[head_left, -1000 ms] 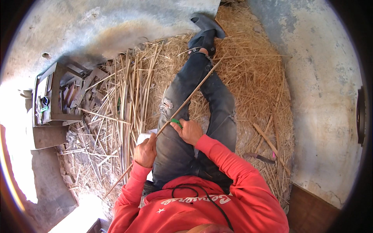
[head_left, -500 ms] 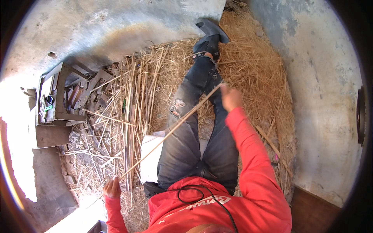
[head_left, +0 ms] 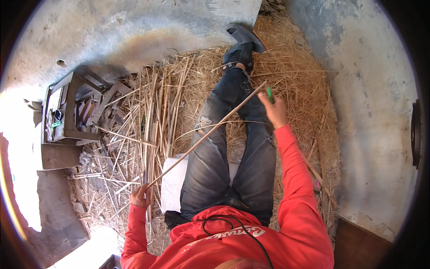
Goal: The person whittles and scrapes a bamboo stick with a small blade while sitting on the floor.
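Well left of the dark jeans (head_left: 206, 175), an open-framed wooden cabinet (head_left: 80, 134) stands with a small green object (head_left: 56, 124) on it; no writing can be made out there. Between cabinet and jeans lies a bundle of split strips (head_left: 154, 121). Left of the jeans, beside the thigh, the left hand (head_left: 140, 196) is closed around the near part of a long stick (head_left: 210, 131); half a second ago it was lower and farther from the jeans. A white sheet (head_left: 174, 179) lies just beside the thigh, showing far more than a second ago. The stick slants up across the jeans from the left hand, its far end beyond the knees. A thin curved strip (head_left: 251, 122) now arches across the jeans at knee level, unseen earlier. Below the jeans' waist, white script lettering marks the red top (head_left: 268, 244), partly lost in folds, with a black cord (head_left: 255, 242) over it. Right of the jeans' lower leg, the right hand (head_left: 274, 110) grips a green-handled tool (head_left: 269, 93), its thumb by the stick; whether they touch I cannot tell. A second ago this hand was over the thighs, near the left one
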A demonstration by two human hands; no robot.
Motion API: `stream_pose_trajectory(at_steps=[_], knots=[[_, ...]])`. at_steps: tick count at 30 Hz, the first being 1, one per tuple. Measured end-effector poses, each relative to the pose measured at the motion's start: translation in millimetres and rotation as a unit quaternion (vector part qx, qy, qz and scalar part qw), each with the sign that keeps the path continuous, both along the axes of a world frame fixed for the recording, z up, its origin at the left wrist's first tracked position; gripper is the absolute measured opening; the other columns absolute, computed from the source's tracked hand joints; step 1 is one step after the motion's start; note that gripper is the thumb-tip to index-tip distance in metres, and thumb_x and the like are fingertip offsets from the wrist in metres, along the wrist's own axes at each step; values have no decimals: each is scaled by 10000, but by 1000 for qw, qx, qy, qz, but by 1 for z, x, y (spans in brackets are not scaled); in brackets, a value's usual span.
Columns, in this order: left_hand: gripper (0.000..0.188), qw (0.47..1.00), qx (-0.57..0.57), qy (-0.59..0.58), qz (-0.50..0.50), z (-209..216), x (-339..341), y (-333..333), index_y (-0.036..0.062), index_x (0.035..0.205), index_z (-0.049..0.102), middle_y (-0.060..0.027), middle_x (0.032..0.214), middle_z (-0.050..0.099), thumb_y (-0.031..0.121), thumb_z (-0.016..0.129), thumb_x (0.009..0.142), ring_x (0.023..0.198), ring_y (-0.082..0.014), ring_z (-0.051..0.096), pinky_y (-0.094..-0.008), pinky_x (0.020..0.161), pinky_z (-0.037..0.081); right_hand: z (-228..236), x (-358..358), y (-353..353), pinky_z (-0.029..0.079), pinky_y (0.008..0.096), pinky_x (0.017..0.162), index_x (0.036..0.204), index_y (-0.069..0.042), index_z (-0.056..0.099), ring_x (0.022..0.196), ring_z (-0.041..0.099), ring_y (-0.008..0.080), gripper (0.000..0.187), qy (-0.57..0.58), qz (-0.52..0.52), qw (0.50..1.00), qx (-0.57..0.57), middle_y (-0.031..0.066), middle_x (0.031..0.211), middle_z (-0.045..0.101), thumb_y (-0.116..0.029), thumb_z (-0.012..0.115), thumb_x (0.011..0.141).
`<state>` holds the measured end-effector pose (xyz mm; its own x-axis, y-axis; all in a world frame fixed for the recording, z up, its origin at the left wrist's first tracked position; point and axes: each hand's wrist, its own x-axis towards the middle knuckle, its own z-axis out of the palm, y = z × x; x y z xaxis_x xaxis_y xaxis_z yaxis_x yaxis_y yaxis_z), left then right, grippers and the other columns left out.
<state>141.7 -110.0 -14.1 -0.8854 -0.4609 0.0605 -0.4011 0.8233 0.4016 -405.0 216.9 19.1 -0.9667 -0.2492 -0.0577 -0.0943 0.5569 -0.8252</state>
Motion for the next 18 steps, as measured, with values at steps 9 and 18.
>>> stream_pose_trajectory(at_steps=[9, 18], knots=[[180, 998, 33, -49, -11, -3, -30, 1, 79, 1053, 695, -155, 795, 709, 195, 679, 916, 619, -343, 690, -440, 539, 531, 43, 60, 0, 429, 619, 971, 922, 5, 726, 1052, 675, 429, 588, -67, 205, 881, 421, 269, 1032, 717, -513, 470, 1033], [183, 996, 88, 2, -24, 4, -73, 22, 86, 1042, 699, -144, 815, 709, 221, 709, 917, 664, -350, 694, -444, 569, 536, 5, 62, -2, 473, 378, 787, 944, -41, 633, 797, 653, 203, 268, 358, -128, 920, -97, 71, 847, 664, -255, 527, 1066]])
